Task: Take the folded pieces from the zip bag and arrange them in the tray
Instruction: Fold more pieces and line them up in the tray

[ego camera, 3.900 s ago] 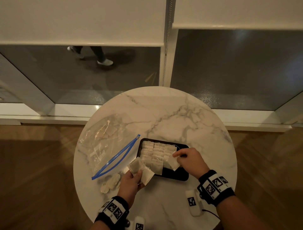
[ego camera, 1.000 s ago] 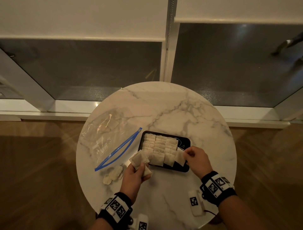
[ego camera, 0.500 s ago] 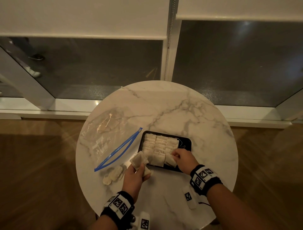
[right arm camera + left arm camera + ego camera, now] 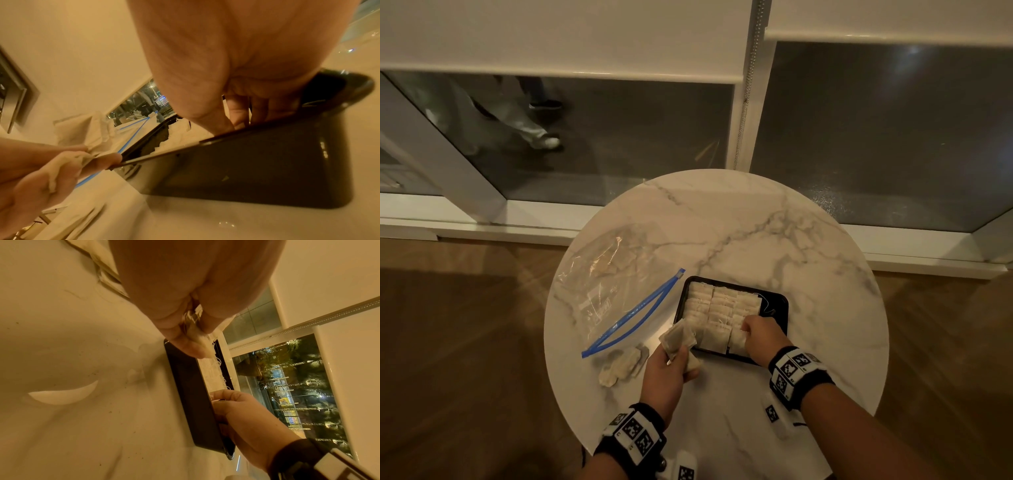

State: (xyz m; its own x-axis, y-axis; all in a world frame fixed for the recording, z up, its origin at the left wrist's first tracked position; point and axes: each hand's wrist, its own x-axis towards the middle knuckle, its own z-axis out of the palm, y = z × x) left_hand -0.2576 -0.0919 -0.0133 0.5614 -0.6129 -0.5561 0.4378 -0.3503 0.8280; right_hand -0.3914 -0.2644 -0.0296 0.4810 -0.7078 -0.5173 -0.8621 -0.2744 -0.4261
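A black tray (image 4: 777, 301) sits on the round marble table (image 4: 756, 240), with rows of pale folded pieces (image 4: 719, 308) filling its left part. My right hand (image 4: 760, 335) reaches over the near rim and pinches a folded piece (image 4: 738, 339) down in the near row. In the right wrist view its fingers (image 4: 238, 112) dip behind the tray rim (image 4: 226, 138). My left hand (image 4: 667, 366) holds a few more folded pieces (image 4: 678, 339) just left of the tray (image 4: 191, 394). The clear zip bag (image 4: 606, 284) lies to the left, its blue zip (image 4: 633, 315) open.
A few loose folded pieces (image 4: 623, 366) lie on the table below the bag. A small white marker tag (image 4: 772, 413) rests near the front edge. Behind the table is a glass wall, where a person's legs (image 4: 530, 130) pass. Wooden floor surrounds the table.
My right hand moved left along the tray's near edge with its piece and lowered it into the near row. My left hand stayed put with its pieces.
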